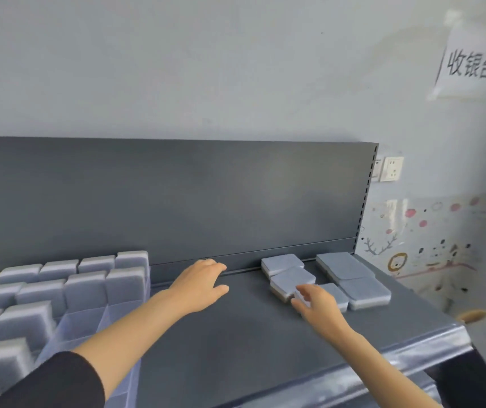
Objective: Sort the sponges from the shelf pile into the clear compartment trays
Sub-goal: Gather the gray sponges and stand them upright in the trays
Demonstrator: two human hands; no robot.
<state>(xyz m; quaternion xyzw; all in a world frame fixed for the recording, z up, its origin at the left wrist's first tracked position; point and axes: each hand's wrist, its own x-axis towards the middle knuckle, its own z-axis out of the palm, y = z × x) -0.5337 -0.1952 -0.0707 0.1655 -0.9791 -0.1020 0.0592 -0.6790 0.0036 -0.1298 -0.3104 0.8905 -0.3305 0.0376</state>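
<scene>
A pile of grey sponges [350,278] lies flat at the back right of the dark shelf [236,334]. My right hand [318,304] reaches onto the pile's front edge, fingers spread over a sponge [291,279]; whether it grips one is unclear. My left hand [200,285] hovers open over the shelf's middle, near the back panel, holding nothing. At the left stands a clear compartment tray [100,316] with several grey sponges [86,290] upright in its back cells; its nearer right cells show no sponges.
A dark metal back panel [177,201] rises behind the shelf. The shelf's front edge carries a clear price strip [383,360]. A wall socket [392,169] and a paper sign [468,66] hang on the wall at right.
</scene>
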